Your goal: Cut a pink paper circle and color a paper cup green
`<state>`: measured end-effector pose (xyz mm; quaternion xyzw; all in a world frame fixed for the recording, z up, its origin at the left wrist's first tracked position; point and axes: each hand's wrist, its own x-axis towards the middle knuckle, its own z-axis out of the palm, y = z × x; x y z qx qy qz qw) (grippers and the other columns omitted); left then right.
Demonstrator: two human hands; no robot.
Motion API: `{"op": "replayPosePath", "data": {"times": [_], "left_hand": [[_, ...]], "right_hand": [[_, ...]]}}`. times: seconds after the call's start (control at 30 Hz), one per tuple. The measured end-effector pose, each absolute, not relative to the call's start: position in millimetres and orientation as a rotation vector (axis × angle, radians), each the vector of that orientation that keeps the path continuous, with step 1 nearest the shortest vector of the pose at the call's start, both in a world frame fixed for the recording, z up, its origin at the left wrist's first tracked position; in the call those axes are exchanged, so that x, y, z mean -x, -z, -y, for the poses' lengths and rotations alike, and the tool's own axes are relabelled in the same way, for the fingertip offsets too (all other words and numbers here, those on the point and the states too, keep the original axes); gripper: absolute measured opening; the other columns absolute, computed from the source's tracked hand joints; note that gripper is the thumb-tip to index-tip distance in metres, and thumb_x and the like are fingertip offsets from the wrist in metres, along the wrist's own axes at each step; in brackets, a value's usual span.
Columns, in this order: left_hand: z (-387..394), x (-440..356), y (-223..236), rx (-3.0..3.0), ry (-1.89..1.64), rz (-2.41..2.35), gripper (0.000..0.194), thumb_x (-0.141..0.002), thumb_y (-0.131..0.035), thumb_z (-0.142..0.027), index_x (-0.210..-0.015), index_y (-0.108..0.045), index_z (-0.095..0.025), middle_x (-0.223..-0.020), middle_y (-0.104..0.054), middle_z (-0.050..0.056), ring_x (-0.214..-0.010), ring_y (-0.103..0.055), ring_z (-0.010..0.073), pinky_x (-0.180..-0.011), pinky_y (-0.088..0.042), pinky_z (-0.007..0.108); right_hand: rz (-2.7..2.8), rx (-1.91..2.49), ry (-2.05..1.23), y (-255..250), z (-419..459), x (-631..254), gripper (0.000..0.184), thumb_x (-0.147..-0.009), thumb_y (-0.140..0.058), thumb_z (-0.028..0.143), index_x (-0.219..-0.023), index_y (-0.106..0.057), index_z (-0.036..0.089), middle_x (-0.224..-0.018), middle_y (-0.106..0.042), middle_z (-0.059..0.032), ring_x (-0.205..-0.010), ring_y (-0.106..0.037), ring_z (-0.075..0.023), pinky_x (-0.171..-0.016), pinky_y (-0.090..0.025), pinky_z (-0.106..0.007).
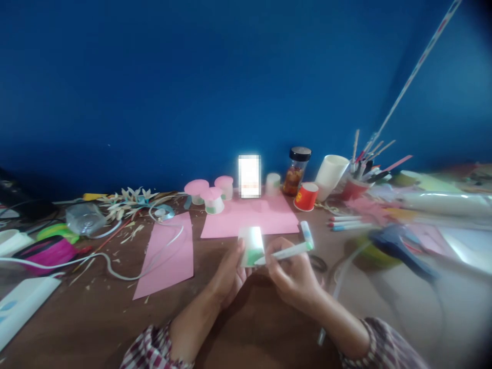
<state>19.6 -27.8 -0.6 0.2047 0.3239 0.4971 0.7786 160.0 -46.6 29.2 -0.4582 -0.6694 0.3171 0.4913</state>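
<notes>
My left hand (229, 274) is closed around a small white paper cup (251, 245) with a green band, held above the brown table (96, 318). My right hand (294, 274) grips a white marker (286, 253) with a green end, its tip touching the cup's side. A second white marker cap or stick (307, 234) lies just beyond my right hand. Two pink paper sheets lie ahead, the large pink sheet (249, 220) in the middle and the narrow pink sheet (167, 259) to the left.
Three pink-topped cups (209, 195) stand at the back, with a black-lidded jar (295, 171), a red cup (306, 196), a white cup (329, 175) and a pen holder (355, 187). Markers (348, 222) and a blue glue gun (400, 246) lie right. Dried leaf strips (130, 202) and a pink spool (48, 251) lie left.
</notes>
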Motion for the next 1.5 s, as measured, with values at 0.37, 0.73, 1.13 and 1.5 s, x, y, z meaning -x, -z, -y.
{"op": "replayPosePath", "data": {"times": [0.37,0.73,1.13,1.5], "left_hand": [[28,-19,4,-0.456,-1.082,-0.680,0.036,-0.085,-0.057,-0.043,-0.107,-0.064,-0.015,-0.108,-0.068,0.010,-0.109,-0.060,0.0251,-0.099,-0.040,0.037],[28,-21,2,-0.504,-1.099,-0.662,0.035,-0.085,-0.058,-0.042,-0.106,-0.064,-0.015,-0.109,-0.068,0.010,-0.111,-0.058,0.0249,-0.099,-0.040,0.036],[29,-21,5,-0.533,-1.099,-0.653,0.039,-0.085,-0.057,-0.043,-0.110,-0.064,-0.014,-0.108,-0.069,0.010,-0.109,-0.059,0.0252,-0.101,-0.038,0.037],[27,-17,4,-0.437,-1.067,-0.668,0.036,-0.088,-0.052,-0.042,-0.107,-0.064,-0.014,-0.100,-0.070,0.009,-0.101,-0.062,0.0231,-0.100,-0.041,0.037]], "right_hand": [[1.486,1.130,-0.755,-23,46,-162,0.007,-0.081,-0.054,0.019,-0.075,-0.054,0.018,-0.064,-0.057,0.0012,-0.053,-0.051,-0.0111,-0.048,-0.041,-0.021],[1.478,1.184,-0.774,-20,46,-160,0.010,-0.084,-0.054,0.024,-0.075,-0.055,0.019,-0.062,-0.056,0.0011,-0.051,-0.050,-0.0110,-0.045,-0.039,-0.020],[1.465,1.193,-0.753,-21,47,-160,0.009,-0.082,-0.054,0.022,-0.074,-0.055,0.018,-0.061,-0.055,0.0013,-0.051,-0.049,-0.0111,-0.046,-0.039,-0.021],[1.495,1.172,-0.766,-23,47,-162,0.009,-0.082,-0.053,0.018,-0.073,-0.053,0.019,-0.061,-0.054,0.0014,-0.052,-0.048,-0.0112,-0.046,-0.038,-0.021]]}}
